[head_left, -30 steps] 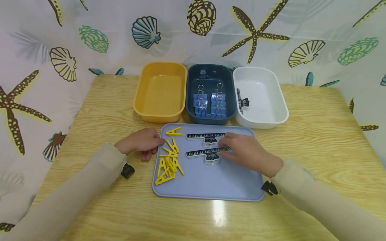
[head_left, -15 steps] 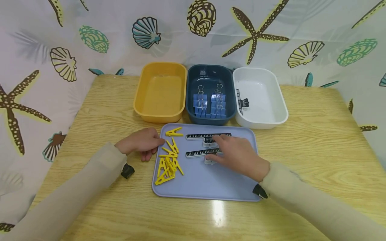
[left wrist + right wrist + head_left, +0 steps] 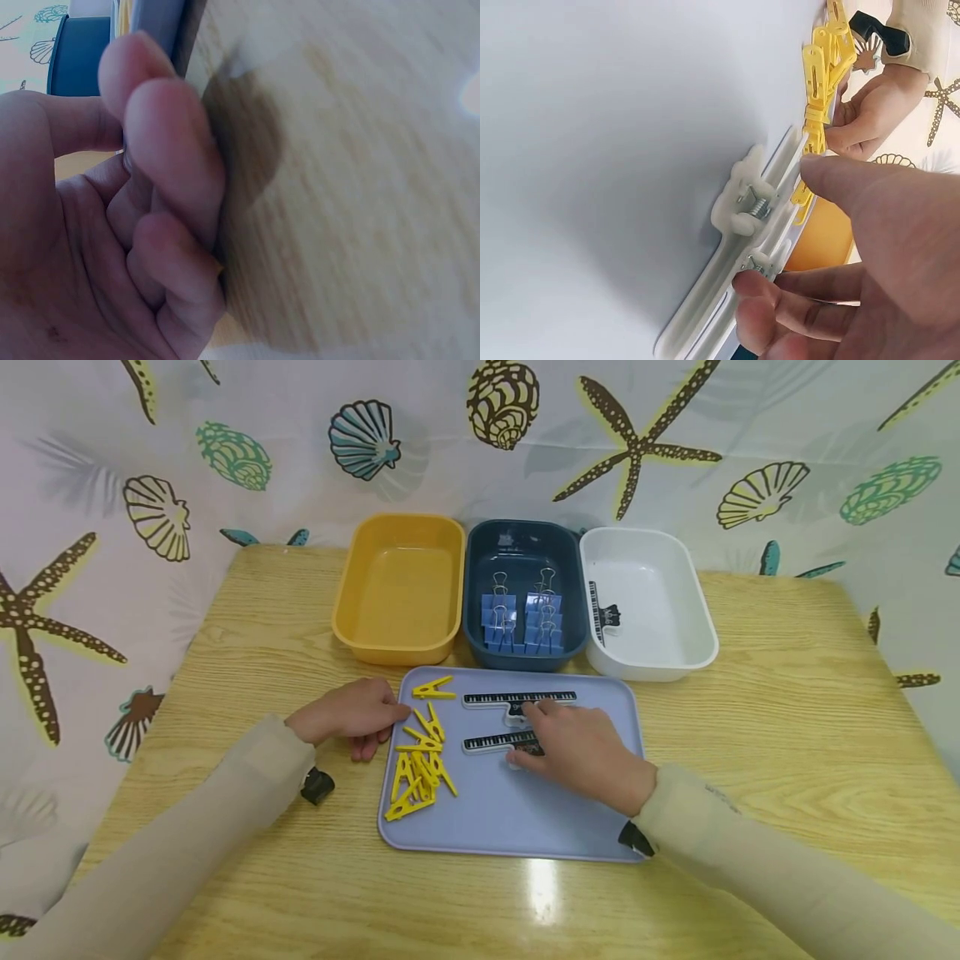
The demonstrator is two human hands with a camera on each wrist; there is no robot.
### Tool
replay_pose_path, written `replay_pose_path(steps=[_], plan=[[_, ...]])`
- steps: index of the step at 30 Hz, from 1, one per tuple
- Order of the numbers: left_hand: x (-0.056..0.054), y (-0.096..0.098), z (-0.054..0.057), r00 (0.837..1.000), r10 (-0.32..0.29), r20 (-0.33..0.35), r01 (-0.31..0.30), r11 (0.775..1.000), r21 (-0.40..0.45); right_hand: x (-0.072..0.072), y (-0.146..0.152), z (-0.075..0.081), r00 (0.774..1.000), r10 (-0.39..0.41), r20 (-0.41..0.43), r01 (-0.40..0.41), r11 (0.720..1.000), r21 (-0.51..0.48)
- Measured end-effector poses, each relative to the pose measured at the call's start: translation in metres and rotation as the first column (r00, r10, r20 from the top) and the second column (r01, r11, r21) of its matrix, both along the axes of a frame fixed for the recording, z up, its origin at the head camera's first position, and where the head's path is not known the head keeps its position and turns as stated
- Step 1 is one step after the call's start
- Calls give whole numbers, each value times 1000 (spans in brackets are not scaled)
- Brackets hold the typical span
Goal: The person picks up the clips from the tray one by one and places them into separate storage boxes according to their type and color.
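Two page clips with a piano-key print, a far one (image 3: 483, 700) and a near one (image 3: 483, 743), lie on the lavender tray (image 3: 517, 827). My right hand (image 3: 581, 747) is over their right part. Its thumb and index finger are spread, the index at the far clip's handle and the thumb at the near one's. In the right wrist view, a metal spring shows on the near page clip (image 3: 735, 217). At the tray's left rim my left hand (image 3: 348, 714) holds the edge, thumb over the rim and other fingers curled outside it. Yellow clothespins (image 3: 427, 772) lie beside that thumb.
Behind the tray stand a yellow bin (image 3: 405, 585), a dark blue bin (image 3: 525, 535) with several blue binder clips (image 3: 498, 614), and a white bin (image 3: 652, 602) holding another page clip (image 3: 609, 615). A patterned cloth (image 3: 442, 443) hangs behind the wooden table (image 3: 795, 693).
My right hand has moved left and slightly nearer, from the page clips' right ends to their handles. My left hand and the clips have stayed in place.
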State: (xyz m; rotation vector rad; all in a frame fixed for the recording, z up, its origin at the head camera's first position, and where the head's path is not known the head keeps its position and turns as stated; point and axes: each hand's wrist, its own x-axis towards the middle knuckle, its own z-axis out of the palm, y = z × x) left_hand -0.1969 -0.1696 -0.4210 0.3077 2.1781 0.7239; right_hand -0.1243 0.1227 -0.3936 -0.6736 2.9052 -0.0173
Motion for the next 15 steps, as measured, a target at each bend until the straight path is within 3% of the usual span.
replay_pose_path(steps=[15], plan=[[0,0,-1,1000,-1,-1,1,1000,-5,2,6,0,996,12,92,0,992,-123]])
